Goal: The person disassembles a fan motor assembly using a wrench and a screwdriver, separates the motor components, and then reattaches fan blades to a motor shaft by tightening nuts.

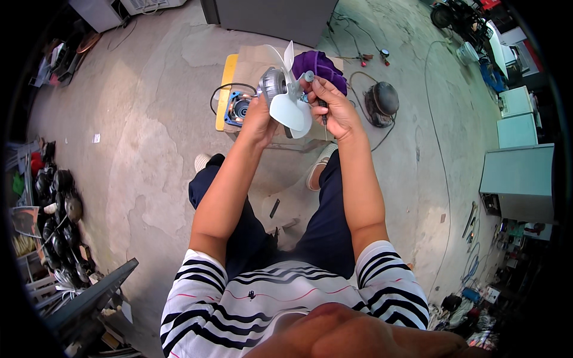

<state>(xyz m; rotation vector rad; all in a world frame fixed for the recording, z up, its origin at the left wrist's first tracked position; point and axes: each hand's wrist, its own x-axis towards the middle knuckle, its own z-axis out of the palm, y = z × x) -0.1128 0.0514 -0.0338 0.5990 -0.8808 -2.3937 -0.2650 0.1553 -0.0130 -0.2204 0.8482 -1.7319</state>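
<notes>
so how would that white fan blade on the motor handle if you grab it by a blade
The fan blade looks like thin plastic, so it would probably flex and might crack. The motor looks like metal, so the pair is likely heavy at that end; the left hand grips there.

Repair workshop yard: bare concrete floor (149, 137), compressors (57, 209) heaped at left, refrigerator cabinets (519, 179), scattered tools (471, 218), cables.

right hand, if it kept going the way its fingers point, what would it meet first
The right hand points left toward the white fan blade that its fingertips already touch; straight on, probably the grey motor held by the left hand, though depth is unclear.
</notes>
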